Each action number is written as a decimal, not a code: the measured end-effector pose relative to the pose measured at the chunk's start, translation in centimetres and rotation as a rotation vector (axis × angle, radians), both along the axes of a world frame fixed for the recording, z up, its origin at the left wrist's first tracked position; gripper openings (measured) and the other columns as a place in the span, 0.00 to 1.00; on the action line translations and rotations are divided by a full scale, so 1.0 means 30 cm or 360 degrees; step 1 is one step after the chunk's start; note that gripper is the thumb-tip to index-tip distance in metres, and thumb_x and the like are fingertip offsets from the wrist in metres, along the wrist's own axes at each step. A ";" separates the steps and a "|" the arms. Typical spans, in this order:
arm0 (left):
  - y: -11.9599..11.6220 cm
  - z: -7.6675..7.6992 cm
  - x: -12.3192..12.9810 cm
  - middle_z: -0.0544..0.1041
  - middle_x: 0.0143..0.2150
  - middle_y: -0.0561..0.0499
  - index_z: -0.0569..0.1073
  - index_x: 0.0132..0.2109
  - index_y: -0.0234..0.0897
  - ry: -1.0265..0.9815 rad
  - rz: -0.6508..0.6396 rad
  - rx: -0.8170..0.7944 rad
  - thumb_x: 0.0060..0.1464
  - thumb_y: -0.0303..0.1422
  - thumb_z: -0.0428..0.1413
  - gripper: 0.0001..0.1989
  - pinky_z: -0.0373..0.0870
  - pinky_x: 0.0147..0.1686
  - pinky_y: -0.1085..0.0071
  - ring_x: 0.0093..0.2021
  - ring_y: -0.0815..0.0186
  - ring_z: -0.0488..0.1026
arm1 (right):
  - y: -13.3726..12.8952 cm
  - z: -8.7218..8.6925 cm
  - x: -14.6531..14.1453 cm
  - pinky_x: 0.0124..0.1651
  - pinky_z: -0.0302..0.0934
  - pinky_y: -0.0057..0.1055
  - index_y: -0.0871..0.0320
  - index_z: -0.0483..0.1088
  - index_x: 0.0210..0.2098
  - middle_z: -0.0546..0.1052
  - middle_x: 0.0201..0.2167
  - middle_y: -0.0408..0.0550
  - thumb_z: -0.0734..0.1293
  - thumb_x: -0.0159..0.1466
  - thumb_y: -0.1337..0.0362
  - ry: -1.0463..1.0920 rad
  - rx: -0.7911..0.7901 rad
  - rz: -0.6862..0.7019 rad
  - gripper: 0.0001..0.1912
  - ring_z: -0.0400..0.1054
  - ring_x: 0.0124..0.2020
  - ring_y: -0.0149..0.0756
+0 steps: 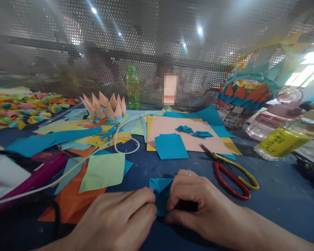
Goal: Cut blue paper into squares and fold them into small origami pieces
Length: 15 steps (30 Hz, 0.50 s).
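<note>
Here, crisp folded blue paper (pixel 161 195) between left hand (pixel 120 223) and right hand (pixel 196 205).

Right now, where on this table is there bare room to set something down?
The widest bare stretch of blue table lies right of the scissors, below the yellow-labelled bottle. A narrower strip runs between the blue paper sheet and both hands, left hand and right hand, which pinch a folded blue paper. The left side is crowded with paper scraps and a white cord.

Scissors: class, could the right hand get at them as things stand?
Probably yes. The scissors lie on bare table just beyond the right hand, with nothing between; but its fingers are pinching the blue paper.
</note>
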<state>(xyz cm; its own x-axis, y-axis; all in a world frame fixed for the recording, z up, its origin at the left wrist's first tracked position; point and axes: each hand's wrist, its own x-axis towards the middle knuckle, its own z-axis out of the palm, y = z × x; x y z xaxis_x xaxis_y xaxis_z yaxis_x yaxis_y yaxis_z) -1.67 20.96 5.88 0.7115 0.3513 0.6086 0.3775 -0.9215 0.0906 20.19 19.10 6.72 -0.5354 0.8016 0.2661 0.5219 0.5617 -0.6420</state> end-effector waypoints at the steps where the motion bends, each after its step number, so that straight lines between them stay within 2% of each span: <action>1: 0.002 0.007 -0.001 0.73 0.27 0.54 0.73 0.31 0.38 0.0043 0.0011 -0.0019 0.66 0.27 0.37 0.23 0.65 0.23 0.77 0.21 0.72 0.68 | 0.000 0.003 0.000 0.42 0.60 0.30 0.57 0.72 0.29 0.76 0.28 0.40 0.72 0.58 0.67 -0.0034 0.0003 -0.0018 0.04 0.69 0.34 0.30; 3: 0.006 0.017 -0.002 0.74 0.30 0.53 0.74 0.35 0.37 0.0120 0.0081 -0.0119 0.65 0.27 0.40 0.19 0.67 0.24 0.77 0.23 0.72 0.69 | 0.003 0.012 0.003 0.42 0.61 0.31 0.56 0.73 0.31 0.77 0.28 0.40 0.73 0.57 0.66 -0.0098 -0.0016 -0.0027 0.05 0.69 0.35 0.31; 6: 0.010 0.023 0.000 0.75 0.34 0.53 0.74 0.38 0.38 0.0123 0.0162 -0.0392 0.61 0.26 0.45 0.13 0.69 0.29 0.78 0.27 0.72 0.72 | 0.011 0.028 0.017 0.43 0.62 0.29 0.55 0.75 0.33 0.77 0.30 0.41 0.70 0.58 0.72 -0.0128 -0.0086 0.0057 0.06 0.70 0.35 0.30; 10: 0.012 0.021 0.004 0.75 0.36 0.54 0.74 0.37 0.40 0.0080 0.0006 -0.0630 0.59 0.24 0.50 0.10 0.69 0.33 0.81 0.32 0.73 0.74 | 0.015 0.039 0.036 0.45 0.64 0.27 0.53 0.76 0.38 0.77 0.34 0.43 0.65 0.60 0.76 -0.0110 -0.0137 0.0159 0.13 0.71 0.37 0.30; 15: 0.018 0.026 0.000 0.75 0.35 0.55 0.73 0.35 0.39 0.0010 -0.0089 -0.0685 0.58 0.21 0.49 0.12 0.69 0.34 0.83 0.33 0.74 0.74 | 0.016 0.038 0.043 0.47 0.65 0.28 0.55 0.76 0.41 0.76 0.38 0.46 0.62 0.60 0.77 0.0016 -0.0094 0.0129 0.16 0.70 0.40 0.31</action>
